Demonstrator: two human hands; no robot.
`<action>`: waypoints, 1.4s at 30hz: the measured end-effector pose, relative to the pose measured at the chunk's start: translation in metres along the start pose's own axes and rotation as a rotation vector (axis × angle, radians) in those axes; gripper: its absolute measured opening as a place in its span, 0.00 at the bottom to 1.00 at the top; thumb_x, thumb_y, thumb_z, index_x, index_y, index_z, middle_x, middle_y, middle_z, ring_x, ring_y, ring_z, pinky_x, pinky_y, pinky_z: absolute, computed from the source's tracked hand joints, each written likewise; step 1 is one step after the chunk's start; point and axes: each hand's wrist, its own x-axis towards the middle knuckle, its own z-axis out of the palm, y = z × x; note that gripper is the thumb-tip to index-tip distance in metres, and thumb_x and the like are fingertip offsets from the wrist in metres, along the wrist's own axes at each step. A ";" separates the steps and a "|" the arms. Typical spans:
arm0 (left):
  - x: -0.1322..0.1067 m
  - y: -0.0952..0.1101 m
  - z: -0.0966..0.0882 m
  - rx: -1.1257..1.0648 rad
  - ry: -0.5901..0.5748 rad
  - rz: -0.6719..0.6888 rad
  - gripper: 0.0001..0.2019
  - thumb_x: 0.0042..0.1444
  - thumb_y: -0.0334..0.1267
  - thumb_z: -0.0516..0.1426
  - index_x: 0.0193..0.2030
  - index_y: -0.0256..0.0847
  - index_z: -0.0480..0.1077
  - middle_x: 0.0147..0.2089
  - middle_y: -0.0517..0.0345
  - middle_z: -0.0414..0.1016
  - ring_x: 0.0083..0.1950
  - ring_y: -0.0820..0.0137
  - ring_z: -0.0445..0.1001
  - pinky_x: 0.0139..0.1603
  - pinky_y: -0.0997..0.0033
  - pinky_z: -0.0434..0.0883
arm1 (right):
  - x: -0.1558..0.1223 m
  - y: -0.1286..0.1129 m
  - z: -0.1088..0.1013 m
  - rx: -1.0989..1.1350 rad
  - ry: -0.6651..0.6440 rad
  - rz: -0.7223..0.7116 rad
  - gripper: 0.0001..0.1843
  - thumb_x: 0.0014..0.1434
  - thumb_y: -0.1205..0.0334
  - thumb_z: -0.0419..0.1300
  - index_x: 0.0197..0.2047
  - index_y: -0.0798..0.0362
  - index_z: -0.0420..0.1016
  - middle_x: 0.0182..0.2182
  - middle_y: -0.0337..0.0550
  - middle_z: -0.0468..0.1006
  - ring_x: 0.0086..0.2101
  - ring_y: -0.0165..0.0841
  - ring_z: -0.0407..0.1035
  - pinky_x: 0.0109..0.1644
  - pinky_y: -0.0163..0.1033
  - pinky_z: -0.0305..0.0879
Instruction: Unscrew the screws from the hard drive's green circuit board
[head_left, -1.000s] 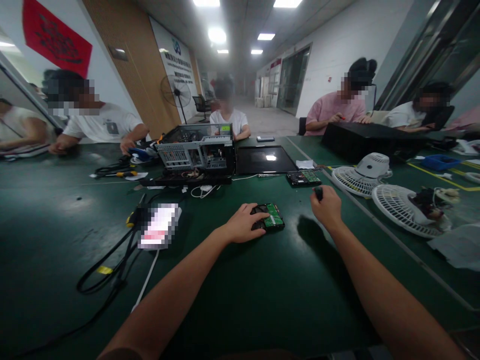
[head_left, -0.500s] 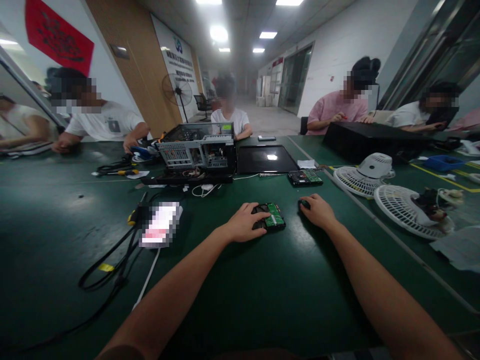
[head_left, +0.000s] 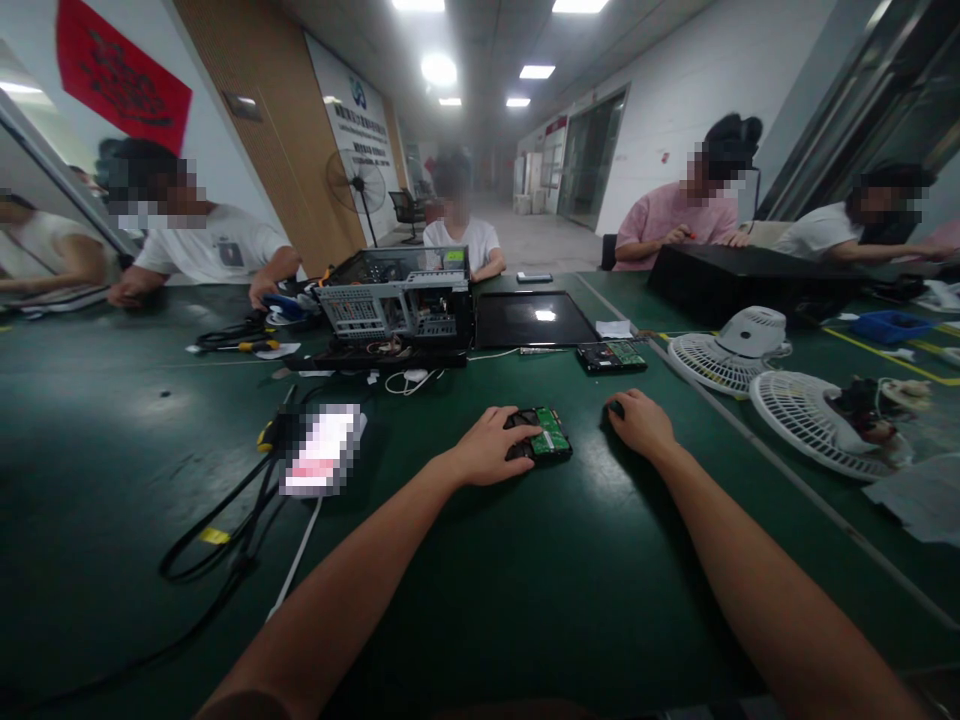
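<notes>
Now, left grip (head_left: 489,450) atop hard drive (head_left: 552,432).

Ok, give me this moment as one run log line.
left hand: spread on hard drive | right hand: holding dark handle, clear of hard drive | beyond hands: second hard drive, open computer case

Room moderately dim. Light comes from ceiling panels (head_left: 439,69), nearest ones blown out. Glare patch on dark flat panel (head_left: 517,322); diffuse sheen on green tabletop (head_left: 480,600). Soft shadow below right hand (head_left: 639,422). Background hazy; phone screen (head_left: 324,448) pixelated; wide-angle stretching at edges.
</notes>
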 end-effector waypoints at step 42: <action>0.000 -0.001 0.003 0.022 0.025 0.010 0.30 0.62 0.56 0.60 0.70 0.60 0.62 0.75 0.54 0.48 0.73 0.47 0.51 0.70 0.44 0.58 | -0.033 -0.081 -0.044 0.437 -0.209 -0.520 0.05 0.63 0.59 0.62 0.40 0.47 0.80 0.41 0.41 0.81 0.41 0.36 0.74 0.48 0.40 0.66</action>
